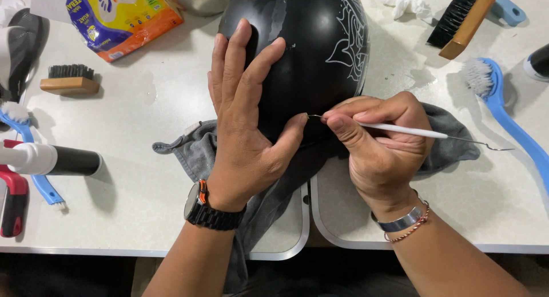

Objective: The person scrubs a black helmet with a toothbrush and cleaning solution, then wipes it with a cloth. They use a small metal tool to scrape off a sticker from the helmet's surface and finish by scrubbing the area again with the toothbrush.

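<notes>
A glossy black helmet (311, 42) with white line art rests on a grey cloth (452, 139) in the middle of the white table. My left hand (246, 119) lies flat on the helmet's near side, fingers spread, a black watch on the wrist. My right hand (380, 139) pinches a thin white-handled metal pick (412, 130). Its hooked tip touches the helmet's lower edge beside my left thumb. The pick's other hooked end sticks out to the right.
On the left lie a wooden brush (68, 82), a blue brush (34, 171), a black-and-white tube (54, 159) and a yellow packet (120, 19). At the right are a wooden brush (460, 22) and a long blue brush (503, 108). A gap (311, 211) splits the two table tops.
</notes>
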